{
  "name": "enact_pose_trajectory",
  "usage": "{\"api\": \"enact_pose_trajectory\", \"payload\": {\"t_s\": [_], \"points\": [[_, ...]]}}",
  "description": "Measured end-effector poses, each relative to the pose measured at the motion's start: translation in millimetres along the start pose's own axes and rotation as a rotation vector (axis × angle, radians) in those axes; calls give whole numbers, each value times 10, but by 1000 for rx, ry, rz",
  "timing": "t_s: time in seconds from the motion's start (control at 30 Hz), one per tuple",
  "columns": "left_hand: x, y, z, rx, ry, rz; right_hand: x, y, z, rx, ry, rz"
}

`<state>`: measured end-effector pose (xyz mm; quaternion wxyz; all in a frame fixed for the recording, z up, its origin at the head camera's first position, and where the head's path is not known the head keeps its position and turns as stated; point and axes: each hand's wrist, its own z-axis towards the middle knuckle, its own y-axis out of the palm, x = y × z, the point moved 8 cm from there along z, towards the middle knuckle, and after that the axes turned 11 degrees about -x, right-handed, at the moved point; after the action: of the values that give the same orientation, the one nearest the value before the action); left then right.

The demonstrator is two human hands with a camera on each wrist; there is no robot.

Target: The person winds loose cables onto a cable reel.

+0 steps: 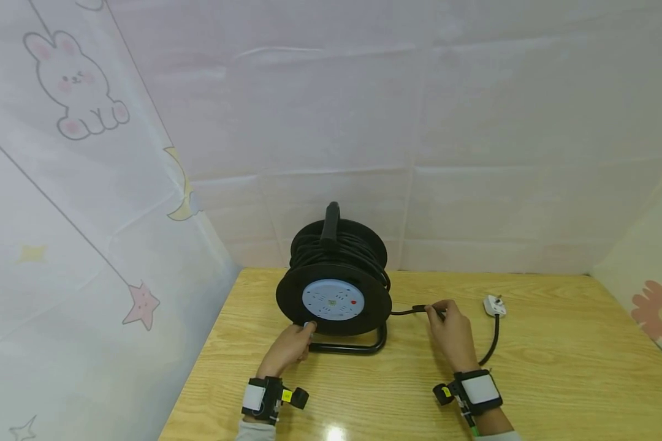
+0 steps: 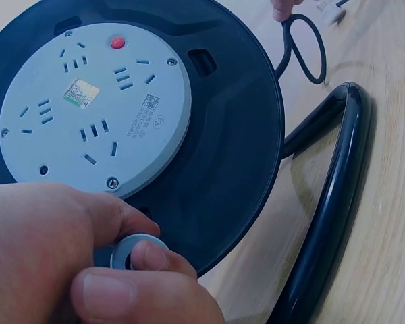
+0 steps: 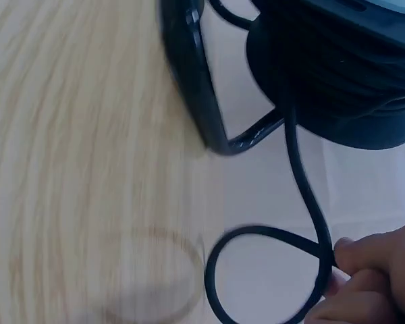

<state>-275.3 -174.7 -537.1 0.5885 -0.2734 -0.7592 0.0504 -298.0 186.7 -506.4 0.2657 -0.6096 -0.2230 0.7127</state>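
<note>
A black cable reel [image 1: 288,300] stands on the table, its round pale-blue socket panel [image 1: 333,300] facing me and black cable [image 3: 304,179] wound on its drum. At the lower left of the reel's face, my left hand [image 1: 289,346] grips a small grey crank knob [image 2: 127,246]; the left wrist view has the knob between thumb and fingers. To the right of the reel, my right hand [image 1: 453,334] pinches the cable that runs out from the drum. The right wrist view has a loop of that cable beside the fingertips.
A white plug [image 1: 494,305] lies on the wooden table [image 1: 557,367] at the right, its cord curving toward the right wrist. The reel's tubular black stand [image 1: 344,349] reaches forward. A pale printed backdrop [image 1: 474,153] rises behind the table.
</note>
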Motion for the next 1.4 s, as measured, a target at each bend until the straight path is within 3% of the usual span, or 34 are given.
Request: {"api": "enact_pose_trajectory", "payload": {"t_s": [0.4,0.7,1.13,1.4], "points": [[3,-34,1,2,24,-15,-50,-68,-32,146,-95,-150],[27,-92,-52,28,26,-1,80,-90,-11,121,21,-50],[44,-164,-107,51,13,-26,104,-96,-33,109,34,53],[34,-211,-125,62,7,-27,116,-89,-20,101,35,62]]}}
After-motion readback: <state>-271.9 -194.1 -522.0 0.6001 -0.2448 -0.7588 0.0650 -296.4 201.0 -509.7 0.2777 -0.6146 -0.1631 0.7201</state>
